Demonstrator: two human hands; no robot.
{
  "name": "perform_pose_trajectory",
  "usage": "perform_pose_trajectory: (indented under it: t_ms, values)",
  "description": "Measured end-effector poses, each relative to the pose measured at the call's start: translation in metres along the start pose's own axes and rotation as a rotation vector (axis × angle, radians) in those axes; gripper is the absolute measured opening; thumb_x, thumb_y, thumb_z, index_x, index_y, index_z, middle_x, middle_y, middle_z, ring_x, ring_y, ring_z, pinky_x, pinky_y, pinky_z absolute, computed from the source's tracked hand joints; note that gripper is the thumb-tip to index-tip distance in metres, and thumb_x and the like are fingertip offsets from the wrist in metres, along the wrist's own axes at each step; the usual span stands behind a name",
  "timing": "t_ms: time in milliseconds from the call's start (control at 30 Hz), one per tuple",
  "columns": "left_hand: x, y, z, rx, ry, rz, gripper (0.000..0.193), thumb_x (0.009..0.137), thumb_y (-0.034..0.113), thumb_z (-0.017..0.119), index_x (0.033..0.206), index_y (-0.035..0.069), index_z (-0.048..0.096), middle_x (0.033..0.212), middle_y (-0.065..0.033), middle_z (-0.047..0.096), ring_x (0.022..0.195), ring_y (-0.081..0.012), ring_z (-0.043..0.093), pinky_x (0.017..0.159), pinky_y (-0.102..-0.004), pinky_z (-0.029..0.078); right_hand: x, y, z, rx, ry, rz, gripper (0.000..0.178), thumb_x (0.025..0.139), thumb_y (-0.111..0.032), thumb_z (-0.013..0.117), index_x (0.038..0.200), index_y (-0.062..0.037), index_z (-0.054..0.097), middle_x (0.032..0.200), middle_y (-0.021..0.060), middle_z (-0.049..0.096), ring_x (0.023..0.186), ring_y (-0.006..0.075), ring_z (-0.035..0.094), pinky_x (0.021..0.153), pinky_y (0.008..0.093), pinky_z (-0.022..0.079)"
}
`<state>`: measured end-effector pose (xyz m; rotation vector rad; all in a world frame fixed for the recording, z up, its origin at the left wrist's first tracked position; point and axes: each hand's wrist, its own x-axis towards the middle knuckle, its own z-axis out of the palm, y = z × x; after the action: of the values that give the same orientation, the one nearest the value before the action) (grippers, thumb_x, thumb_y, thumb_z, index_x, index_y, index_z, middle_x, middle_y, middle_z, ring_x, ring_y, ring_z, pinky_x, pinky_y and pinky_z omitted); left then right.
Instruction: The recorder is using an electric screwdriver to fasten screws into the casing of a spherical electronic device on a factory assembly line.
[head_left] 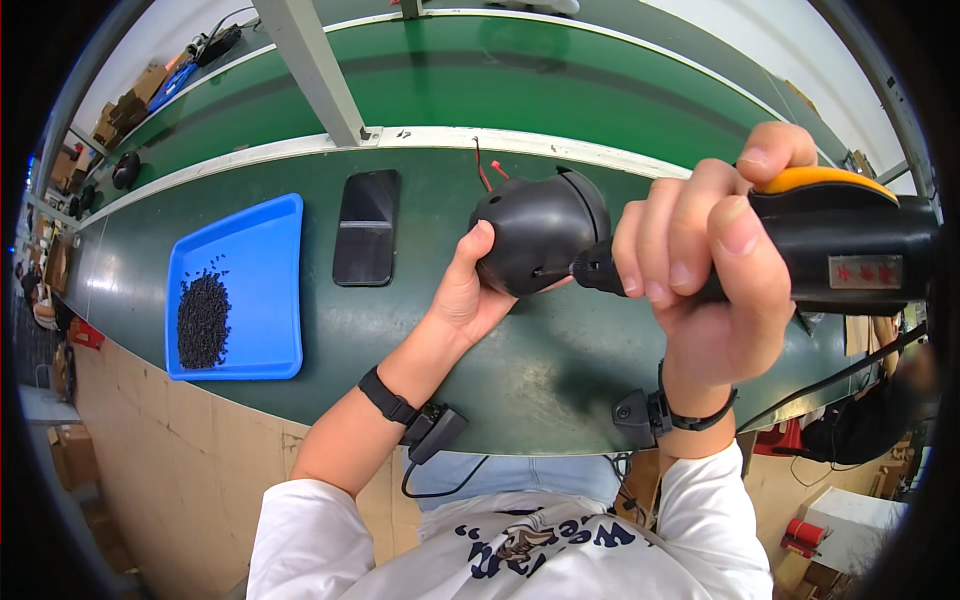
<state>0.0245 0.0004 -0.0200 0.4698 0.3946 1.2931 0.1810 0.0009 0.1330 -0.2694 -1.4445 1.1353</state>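
A black rounded plastic housing [540,225] rests in my left hand [470,285], thumb on its near left side and fingers beneath. Thin red wires [484,172] stick up behind it. My right hand [715,240] is wrapped round a black electric screwdriver [840,245] with an orange lever on top. The tool lies nearly level, its tip against a hole low on the housing's right side. Whether a screw sits at the tip is too small to tell. To the left, a blue tray [268,300] bears a heap of small black screws [204,320].
A black phone [366,228] lies on the green table between tray and housing. A grey metal post [315,70] rises from the white rail at the table's back. Beyond runs a green belt [520,75]. The tool's black cable [840,375] trails at the right.
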Motion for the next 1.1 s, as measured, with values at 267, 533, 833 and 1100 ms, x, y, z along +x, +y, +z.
perform_pose_trajectory:
  t_ms: [267,533,833,1100]
  values:
    - [0.001,-0.004,-0.017,-0.037,-0.021,-0.031,0.084,0.08,0.056,0.075,0.141,0.008,0.045,0.135,-0.011,0.054,0.126,-0.0245,0.054,0.106,-0.044,0.046,0.0,0.015,0.007,-0.025,0.019,0.103,0.029,0.092,-0.009,0.055,0.116,-0.0077,0.038,0.06,0.0044,0.045,0.045,0.0132,0.041,0.046,0.0318,0.042]
    - [-0.001,-0.008,-0.008,0.047,0.023,0.025,0.082,0.079,0.064,0.07,0.133,0.005,0.05,0.113,-0.0065,0.061,0.101,-0.0196,0.058,0.091,-0.0396,0.05,0.002,0.022,0.012,0.024,0.074,0.127,0.025,0.093,-0.01,0.055,0.113,-0.006,0.04,0.059,0.0043,0.044,0.042,0.0126,0.039,0.042,0.0305,0.039]
    - [-0.002,-0.014,-0.019,-0.017,0.025,-0.043,0.089,0.077,0.065,0.07,0.138,0.004,0.045,0.127,-0.0112,0.058,0.118,-0.0267,0.057,0.103,-0.0448,0.046,-0.001,0.034,0.011,0.141,-0.014,0.134,0.022,0.095,-0.01,0.056,0.108,-0.0078,0.039,0.058,0.0037,0.043,0.041,0.0113,0.038,0.039,0.0288,0.037]
    - [-0.004,-0.007,-0.007,0.012,-0.031,-0.047,0.092,0.074,0.069,0.071,0.136,0.005,0.048,0.126,-0.0097,0.058,0.113,-0.0244,0.057,0.095,-0.0428,0.047,-0.004,0.035,0.014,0.14,-0.046,0.137,0.024,0.093,-0.007,0.057,0.107,-0.0078,0.038,0.056,0.0036,0.041,0.04,0.0109,0.037,0.038,0.0282,0.036]
